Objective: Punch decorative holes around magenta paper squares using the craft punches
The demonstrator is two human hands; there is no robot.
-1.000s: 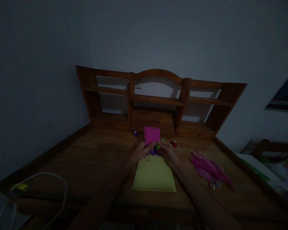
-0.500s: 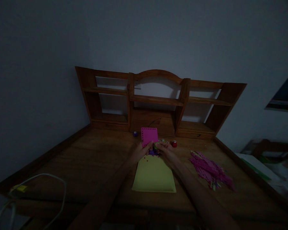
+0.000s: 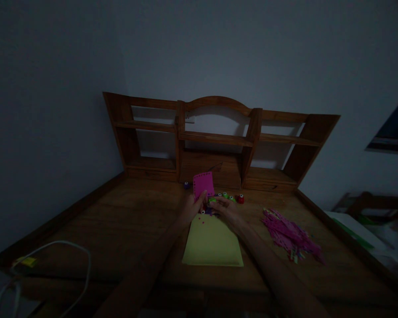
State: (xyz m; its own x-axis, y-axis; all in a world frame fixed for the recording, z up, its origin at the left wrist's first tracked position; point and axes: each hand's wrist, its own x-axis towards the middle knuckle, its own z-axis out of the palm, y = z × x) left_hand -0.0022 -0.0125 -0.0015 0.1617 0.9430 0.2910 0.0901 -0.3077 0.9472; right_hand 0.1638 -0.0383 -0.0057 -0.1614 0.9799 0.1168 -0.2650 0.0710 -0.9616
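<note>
The pink card [image 3: 203, 183] is tilting up at twelve o'clock of the yellow sheet [image 3: 213, 243]. The left hand [image 3: 189, 208] is clamping its lower part; the right hand [image 3: 231, 213] is gripping a small green piece [image 3: 212, 200] between fingers. Bracing the card's lower edge would probably be helping alignment. Pink strips [image 3: 290, 232] are lying at four o'clock.

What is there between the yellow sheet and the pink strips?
In the head view, the right forearm passes between the yellow sheet and the pink strips, with some wooden desk showing.
</note>
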